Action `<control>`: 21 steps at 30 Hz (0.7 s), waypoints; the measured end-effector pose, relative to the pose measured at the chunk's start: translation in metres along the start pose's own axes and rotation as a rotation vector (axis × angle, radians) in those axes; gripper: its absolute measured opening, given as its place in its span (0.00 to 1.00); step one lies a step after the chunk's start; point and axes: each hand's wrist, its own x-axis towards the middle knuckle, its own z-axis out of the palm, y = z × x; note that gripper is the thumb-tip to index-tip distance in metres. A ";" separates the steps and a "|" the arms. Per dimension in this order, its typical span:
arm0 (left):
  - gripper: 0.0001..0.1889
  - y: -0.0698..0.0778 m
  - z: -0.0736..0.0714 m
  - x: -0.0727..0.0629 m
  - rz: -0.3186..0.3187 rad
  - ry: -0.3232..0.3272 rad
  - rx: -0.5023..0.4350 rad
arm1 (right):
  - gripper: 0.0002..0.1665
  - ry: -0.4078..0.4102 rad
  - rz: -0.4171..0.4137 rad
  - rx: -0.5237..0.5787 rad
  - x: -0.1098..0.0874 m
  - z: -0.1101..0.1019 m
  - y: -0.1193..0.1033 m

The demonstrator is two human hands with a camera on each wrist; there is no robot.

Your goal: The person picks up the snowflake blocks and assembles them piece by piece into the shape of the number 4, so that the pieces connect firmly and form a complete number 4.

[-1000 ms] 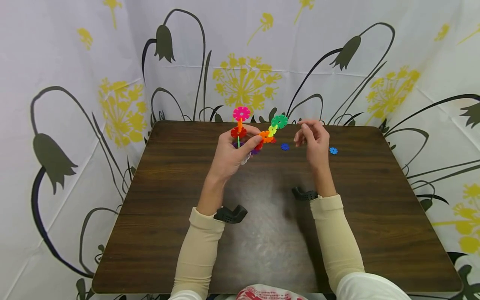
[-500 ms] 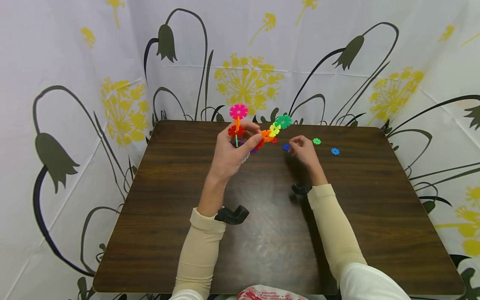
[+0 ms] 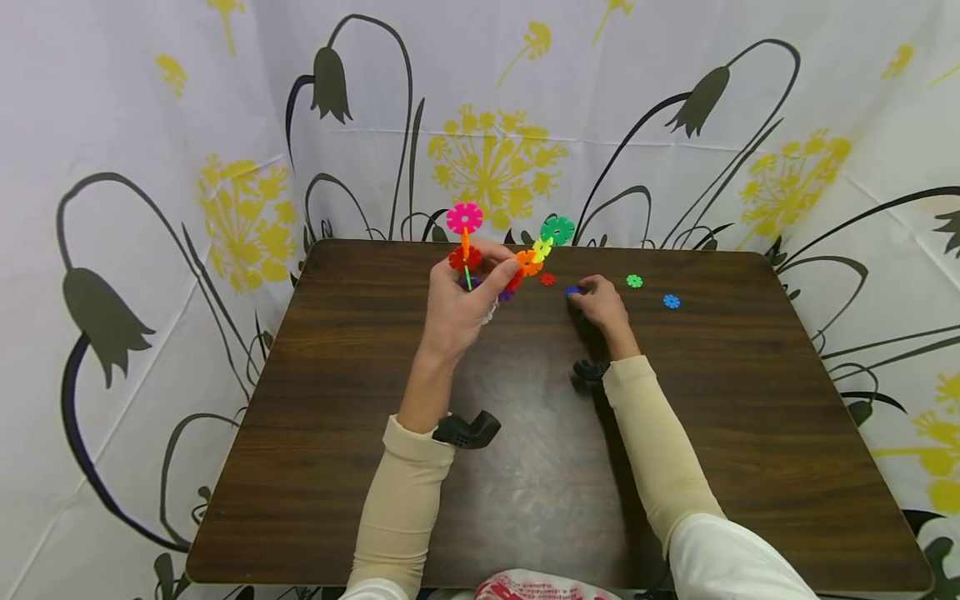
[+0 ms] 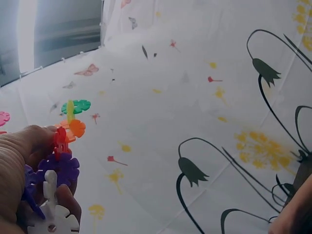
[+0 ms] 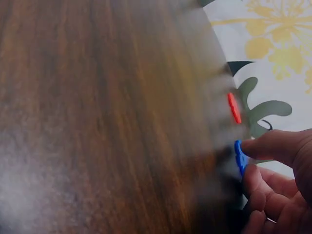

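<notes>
My left hand (image 3: pixel 459 304) grips a chain of joined plastic snowflake discs above the table. Along the chain are a pink disc (image 3: pixel 465 217), a red disc (image 3: pixel 465 257), an orange disc (image 3: pixel 528 263), a yellow disc (image 3: pixel 542 249) and a green disc (image 3: pixel 557 231). Purple discs (image 4: pixel 61 168) and a white disc (image 4: pixel 54 222) show beneath the thumb in the left wrist view. Down at the tabletop, my right hand (image 3: pixel 602 304) pinches a blue snowflake disc (image 5: pixel 240 158) between thumb and fingertips.
Lying loose on the brown table (image 3: pixel 337 467) are a red disc (image 3: pixel 548 279) left of the right hand, and a light green disc (image 3: pixel 634 282) and a lighter blue disc (image 3: pixel 671 302) to its right. A flower-printed curtain (image 3: pixel 525 75) hangs behind.
My right hand has come down and left from above the table to the blue disc and now pinches it, uncovering the light green disc. My left hand shifted slightly left with the chain.
</notes>
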 end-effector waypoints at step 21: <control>0.06 -0.002 0.003 0.000 -0.089 0.043 -0.020 | 0.16 0.042 0.004 0.330 0.004 -0.005 0.014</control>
